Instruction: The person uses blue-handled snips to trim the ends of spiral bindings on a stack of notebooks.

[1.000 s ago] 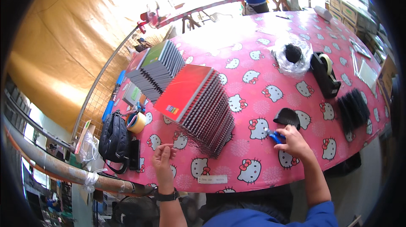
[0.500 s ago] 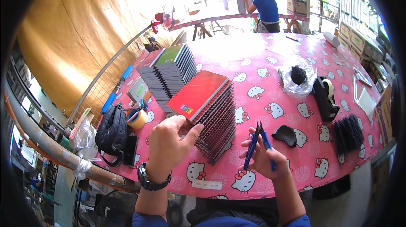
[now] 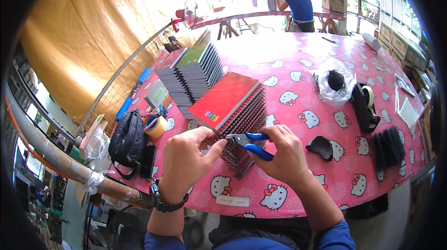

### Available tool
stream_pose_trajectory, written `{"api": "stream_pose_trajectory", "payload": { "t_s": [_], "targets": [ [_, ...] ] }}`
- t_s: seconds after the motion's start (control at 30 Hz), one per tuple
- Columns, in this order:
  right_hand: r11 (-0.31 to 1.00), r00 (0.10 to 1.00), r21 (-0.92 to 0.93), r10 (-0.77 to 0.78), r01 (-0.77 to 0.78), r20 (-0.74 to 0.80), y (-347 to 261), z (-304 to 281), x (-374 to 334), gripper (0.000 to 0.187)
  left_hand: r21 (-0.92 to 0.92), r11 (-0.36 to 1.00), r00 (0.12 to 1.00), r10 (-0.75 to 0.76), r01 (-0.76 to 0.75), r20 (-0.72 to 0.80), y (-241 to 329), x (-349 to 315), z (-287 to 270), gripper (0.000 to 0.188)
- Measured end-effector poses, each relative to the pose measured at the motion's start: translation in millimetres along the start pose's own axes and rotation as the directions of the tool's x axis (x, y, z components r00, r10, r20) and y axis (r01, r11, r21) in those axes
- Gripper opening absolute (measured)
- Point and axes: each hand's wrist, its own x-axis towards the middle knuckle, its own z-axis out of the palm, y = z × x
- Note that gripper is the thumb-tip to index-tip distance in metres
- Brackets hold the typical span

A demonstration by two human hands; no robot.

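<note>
**Cutters (image 3: 240, 140) crowd the left hand (image 3: 188, 159) at the notebooks (image 3: 226, 98)**

Watching remotely, head view. Right hand (image 3: 284, 154) grips the blue handles, which stand apart; I can't tell whether the jaws are parted. Left thumb and forefinger are close together beside the cutter tip; I can't tell whether they pinch anything. The notebooks stand in a tall stack in front of the body on the table (image 3: 305, 140), red cover up, dark coil bindings (image 3: 249, 122) toward the right.

Risks, my judgement: a squeeze with the thumb this near could nick skin. If the tip skids off a coil, the red cover could get scratched. Uneven coils may leave the stack unsteady, so a bump from either hand might topple it.

Writing: small multicoloured printed block near the red cover's lower corner. White strip (image 3: 233, 201) by the near table edge bears dark print, too small for me to read surely. Far carton (image 3: 333, 4) is marked, but blurred.
</note>
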Motion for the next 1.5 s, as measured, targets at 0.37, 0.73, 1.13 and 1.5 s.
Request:
{"api": "stream_pose_trajectory", "payload": {
  "t_s": [0.37,0.73,1.13,1.5],
  "targets": [
    [0.987,0.992,-0.11,0.121,-0.116,0.036,-6.8,3.4,-1.1,0.034,0.164,0.979,0.991,0.13,-0.123,-0.036,-1.0,-1.1,0.9,0.017],
    [0.977,0.994,-0.215,-0.027,0.004,-0.106,1.7,10.0,-6.3,0.052,0.091,0.995,0.998,0.047,-0.05,0.031,-0.5,-5.1,-1.4,0.019],
    [0.987,0.998,-0.151,0.046,-0.053,-0.05,4.9,6.0,-9.6,0.042,0.038,0.999,0.999,-0.033,0.033,-0.004,-12.4,-11.9,8.5,0.024],
    [0.98,0.997,-0.187,0.074,-0.069,0.021,3.9,10.1,-12.3,0.04,0.001,0.999,0.999,-0.032,0.032,-0.001,-11.7,-11.5,14.0,0.015]
  ]
}}
